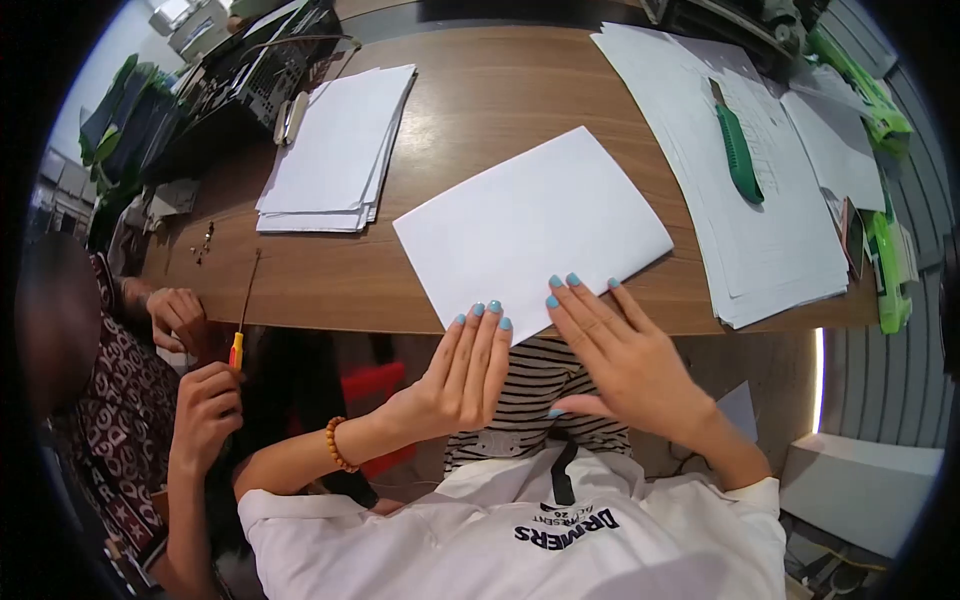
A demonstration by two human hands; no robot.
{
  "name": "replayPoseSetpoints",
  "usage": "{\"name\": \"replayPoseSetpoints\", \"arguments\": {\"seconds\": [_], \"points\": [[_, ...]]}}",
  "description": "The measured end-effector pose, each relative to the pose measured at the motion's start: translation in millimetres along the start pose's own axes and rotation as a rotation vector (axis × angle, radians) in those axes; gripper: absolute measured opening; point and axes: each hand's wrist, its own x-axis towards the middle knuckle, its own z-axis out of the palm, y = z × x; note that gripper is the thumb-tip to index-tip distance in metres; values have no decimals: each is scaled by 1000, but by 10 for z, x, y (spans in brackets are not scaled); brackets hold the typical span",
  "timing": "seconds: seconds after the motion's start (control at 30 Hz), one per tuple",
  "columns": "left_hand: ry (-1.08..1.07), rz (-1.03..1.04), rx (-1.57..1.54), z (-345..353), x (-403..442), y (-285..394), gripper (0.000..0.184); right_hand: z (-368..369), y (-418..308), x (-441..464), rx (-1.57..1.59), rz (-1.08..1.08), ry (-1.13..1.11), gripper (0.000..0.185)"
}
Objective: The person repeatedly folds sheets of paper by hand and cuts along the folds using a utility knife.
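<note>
A white sheet of paper (530,220), which looks folded over, lies at an angle on the wooden table by its front edge. My left hand (465,370) rests flat with fingertips on the paper's lower left part, fingers stretched out side by side. On the lower right edge of the same paper, my right hand (620,360) presses with its fingers spread and the thumb apart below the table edge. Neither hand grips anything. Whether the paper holds further layers inside, I cannot tell.
A stack of white paper (335,150) with a stapler (291,118) stands at left. Large sheets (715,240) and a green utility knife (738,155) lie at right. A co-worker's hand (210,405) holds a screwdriver (238,350) at left, near small screws (205,243).
</note>
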Motion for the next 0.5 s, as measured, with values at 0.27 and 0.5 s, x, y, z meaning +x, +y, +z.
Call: {"name": "replayPoseSetpoints", "arguments": {"seconds": [0.27,0.5], "points": [[-17,0,-13,-28,-49,-43,25,-261,394,-346,-232,163,-39,73],[-94,-47,95,-54,99,51,14,-295,202,-59,-170,107,201,66]]}}
